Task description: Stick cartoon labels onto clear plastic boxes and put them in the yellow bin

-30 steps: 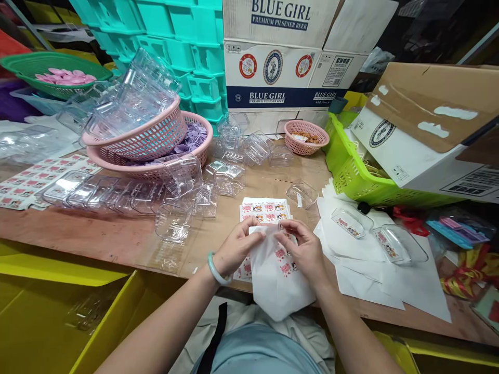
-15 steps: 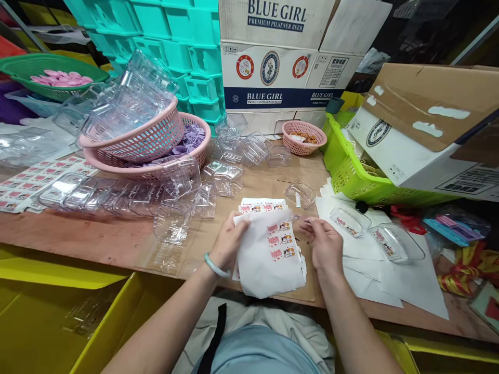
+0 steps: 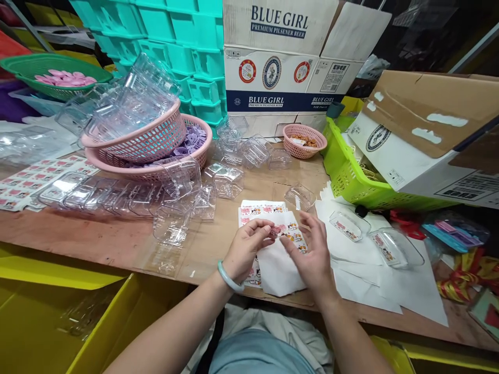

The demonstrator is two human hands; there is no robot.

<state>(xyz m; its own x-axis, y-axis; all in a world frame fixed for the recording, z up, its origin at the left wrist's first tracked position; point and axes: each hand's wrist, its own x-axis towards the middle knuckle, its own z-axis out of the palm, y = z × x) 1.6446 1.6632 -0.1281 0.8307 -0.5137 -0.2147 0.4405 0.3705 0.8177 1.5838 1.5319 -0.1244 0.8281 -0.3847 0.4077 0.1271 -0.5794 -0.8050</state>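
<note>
Between thumb and fingers, my left hand [image 3: 251, 246] pinches a small printed sticker [image 3: 276, 231] by its left end. Close to the sticker's right side is my right hand [image 3: 310, 252], its thumb and fingers spread apart with nothing seen between them. Under both hands lies a white sticker sheet [image 3: 278, 270] with rows of cartoon cats and pink print, on top of other printed sheets [image 3: 255, 208]. Beyond my right hand sits a clear plastic case [image 3: 300, 197]. To the right, two clear cases [image 3: 350, 226] with cat stickers rest on white paper [image 3: 409, 291].
Many clear plastic covers [image 3: 113, 195] line the left of the table. Pink baskets [image 3: 144, 124] hold clear cases and purple pieces. A small pink basket [image 3: 304, 148] stands at the back. A lime-green crate [image 3: 354, 182] and a tilted carton [image 3: 424, 130] crowd the right.
My left hand has let go of the sheet, which now lies on the stack, and holds the sticker. My right hand has moved left and its fingers have spread.
</note>
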